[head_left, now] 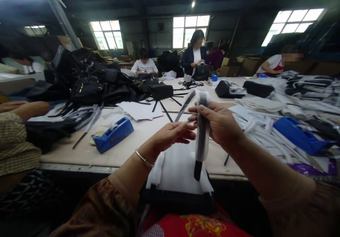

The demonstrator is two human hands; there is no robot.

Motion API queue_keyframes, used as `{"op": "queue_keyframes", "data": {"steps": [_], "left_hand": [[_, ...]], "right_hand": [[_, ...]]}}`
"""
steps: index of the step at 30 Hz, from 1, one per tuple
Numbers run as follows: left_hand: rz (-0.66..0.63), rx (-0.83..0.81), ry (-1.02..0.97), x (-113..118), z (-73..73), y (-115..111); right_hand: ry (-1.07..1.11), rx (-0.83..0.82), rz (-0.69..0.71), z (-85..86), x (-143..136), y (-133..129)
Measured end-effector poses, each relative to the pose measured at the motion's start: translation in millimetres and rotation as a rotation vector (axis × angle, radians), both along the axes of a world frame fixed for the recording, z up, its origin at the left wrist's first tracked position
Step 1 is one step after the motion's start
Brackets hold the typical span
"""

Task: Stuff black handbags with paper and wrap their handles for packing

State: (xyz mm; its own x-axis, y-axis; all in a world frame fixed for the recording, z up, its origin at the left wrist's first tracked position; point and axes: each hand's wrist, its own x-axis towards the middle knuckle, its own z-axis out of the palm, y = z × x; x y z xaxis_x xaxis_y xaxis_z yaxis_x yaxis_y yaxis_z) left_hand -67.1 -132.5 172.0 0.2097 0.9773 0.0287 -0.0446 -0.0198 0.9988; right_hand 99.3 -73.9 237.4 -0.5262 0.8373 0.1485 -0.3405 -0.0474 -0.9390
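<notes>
A black strap [203, 130] wrapped in white translucent film hangs from my right hand [221, 123], whose thumb and fingers pinch it near the top. The film loops over at the top and trails down to the left, while the strap's bare black end points downward. My left hand [175, 134], with a bangle at the wrist, is beside the strap, thumb and forefinger closed together; a small pale bit shows at their tips, too small to name. Below both hands, a black bag [180, 199] covered with a white sheet [177, 173] rests at my lap against the table edge.
Blue tape dispensers stand left [114, 134] and right [300, 134] on the table [148, 141]. White sheets [140, 110] and a black bag [160, 91] lie ahead. Black bags [92, 81] pile up at left, white strips [265, 134] at right. A co-worker's arm [26, 109] is close at left; others work across.
</notes>
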Motion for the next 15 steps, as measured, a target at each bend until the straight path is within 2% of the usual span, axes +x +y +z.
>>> {"op": "queue_keyframes", "data": {"steps": [1, 2, 3, 5, 8, 11, 15], "left_hand": [[-0.091, -0.024, -0.138, 13.8, 2.9, -8.6], [-0.127, -0.050, -0.206, 25.8, 4.3, -15.3], [-0.110, -0.073, -0.237, 35.5, 4.7, -19.7], [0.018, -0.091, -0.254, 46.1, 4.2, -22.8], [0.242, -0.018, -0.267, 44.0, 6.1, -20.6], [0.350, 0.062, -0.313, 37.0, 13.9, -20.5], [0.390, 0.089, -0.425, 40.0, 27.2, -26.3]], "right_hand": [[-0.001, 0.015, -0.006, -2.7, -5.6, 0.5], [-0.005, 0.030, -0.005, -5.9, -9.9, 1.8], [-0.011, 0.050, 0.002, -10.1, -12.5, 3.7], [-0.031, 0.097, 0.056, -22.1, -11.5, 7.3], [-0.074, 0.140, 0.233, -49.4, 1.8, 1.8], [-0.196, 0.113, 0.384, -80.9, 14.8, -24.4], [-0.344, 0.017, 0.434, -108.6, 16.6, -70.1]]}}
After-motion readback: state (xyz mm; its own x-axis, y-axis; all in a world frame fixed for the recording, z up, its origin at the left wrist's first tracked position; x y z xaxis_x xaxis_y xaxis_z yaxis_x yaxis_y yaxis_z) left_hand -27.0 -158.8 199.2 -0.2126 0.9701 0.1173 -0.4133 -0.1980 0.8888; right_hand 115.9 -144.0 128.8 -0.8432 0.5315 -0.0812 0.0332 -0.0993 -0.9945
